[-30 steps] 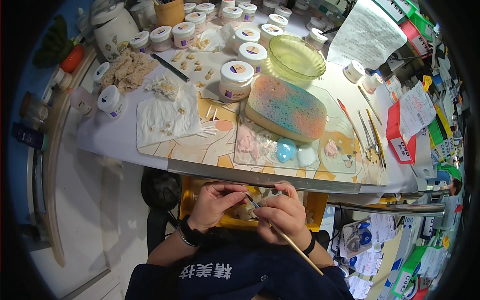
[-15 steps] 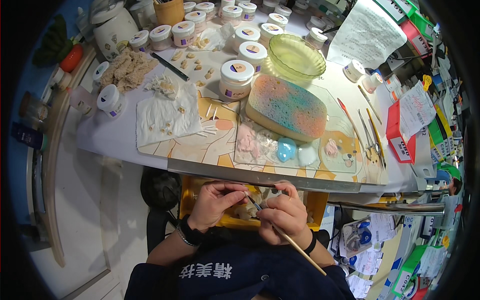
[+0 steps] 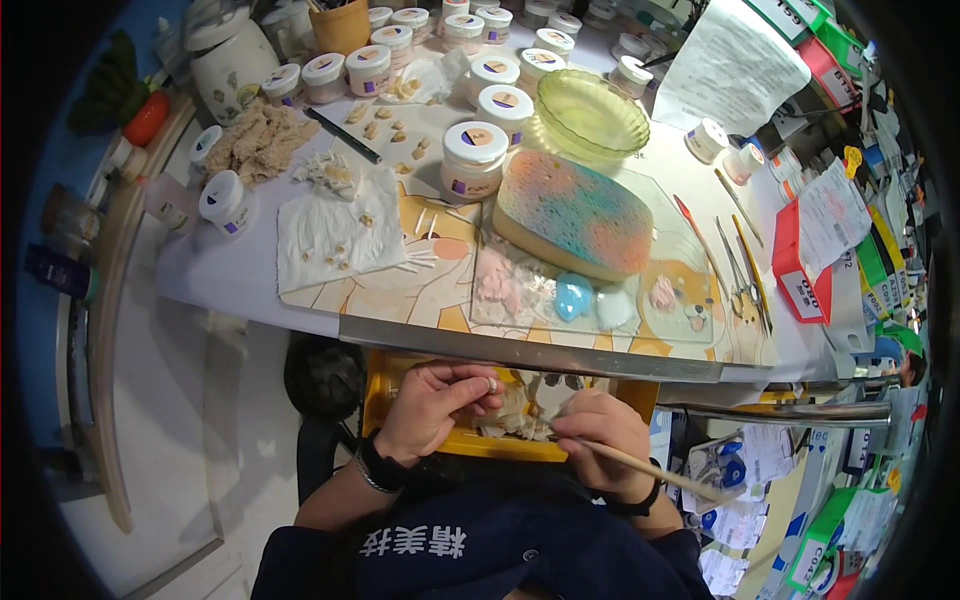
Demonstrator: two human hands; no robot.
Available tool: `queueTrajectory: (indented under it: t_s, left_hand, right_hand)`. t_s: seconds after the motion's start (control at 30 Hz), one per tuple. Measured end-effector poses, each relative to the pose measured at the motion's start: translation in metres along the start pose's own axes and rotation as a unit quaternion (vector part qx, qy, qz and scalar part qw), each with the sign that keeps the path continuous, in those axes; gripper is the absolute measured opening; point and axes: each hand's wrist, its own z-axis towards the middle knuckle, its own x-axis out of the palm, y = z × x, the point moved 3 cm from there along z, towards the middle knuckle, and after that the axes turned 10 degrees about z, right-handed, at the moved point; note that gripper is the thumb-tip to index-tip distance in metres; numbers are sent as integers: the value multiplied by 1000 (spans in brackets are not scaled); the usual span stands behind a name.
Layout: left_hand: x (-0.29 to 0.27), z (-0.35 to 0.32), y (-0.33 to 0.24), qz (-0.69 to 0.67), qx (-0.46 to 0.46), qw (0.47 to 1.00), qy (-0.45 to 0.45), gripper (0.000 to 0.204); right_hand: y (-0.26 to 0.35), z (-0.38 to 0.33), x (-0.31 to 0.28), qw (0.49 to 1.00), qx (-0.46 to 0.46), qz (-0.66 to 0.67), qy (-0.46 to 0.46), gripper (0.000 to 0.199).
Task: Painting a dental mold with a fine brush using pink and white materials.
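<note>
Over the yellow drawer [image 3: 545, 452], just in front of the table edge, my left hand [image 3: 428, 405] pinches a small whitish tooth-like piece [image 3: 492, 386] between thumb and fingertips. My right hand [image 3: 608, 440] is closed round a slim brush [image 3: 655, 472] with a pale wooden handle, which slants down to the right. Its tip lies near the right fingers, apart from the piece, and is hard to make out. On the table above, a glass slab [image 3: 690, 275] carries pink, blue and white paste. A wet multicoloured sponge [image 3: 575, 215] rests on its far side.
White-lidded jars [image 3: 473, 160] crowd the back. A green glass bowl [image 3: 593, 112] stands behind the sponge. At the left lies a white tissue [image 3: 335, 235] with small tooth-like pieces. Tweezers and brushes [image 3: 752, 275] lie at the right beside a red tray [image 3: 795, 262].
My right hand has moved right and slightly down with the brush, drawing its tip away from the tooth-like piece. The left hand keeps its pinch almost in place.
</note>
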Motion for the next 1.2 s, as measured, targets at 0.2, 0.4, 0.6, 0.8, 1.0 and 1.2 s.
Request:
queueTrajectory:
  t_s: [0.2,0.4,0.6,0.8,1.0,1.2]
  left_hand:
    - [10,-4,-4,26,-33,998,-47,17]
    - [17,-14,-4,136,7,990,-47,15]
    - [24,-22,-2,153,24,987,-45,15]
    - [29,-24,2,155,4,986,-53,13]
    - [19,-24,-1,145,22,987,-65,15]
    - [11,-19,7,139,16,985,-96,14]
  right_hand:
    - [-6,-22,9,951,23,-232,201,24]
    - [-7,-25,11,933,25,-300,197,19]
    - [0,-35,12,942,20,-291,168,18]
    - [4,-45,6,944,30,-287,161,16]
    - [-7,-80,-40,953,125,-248,117,14]
    - [-76,-127,-32,849,373,-355,121,27]
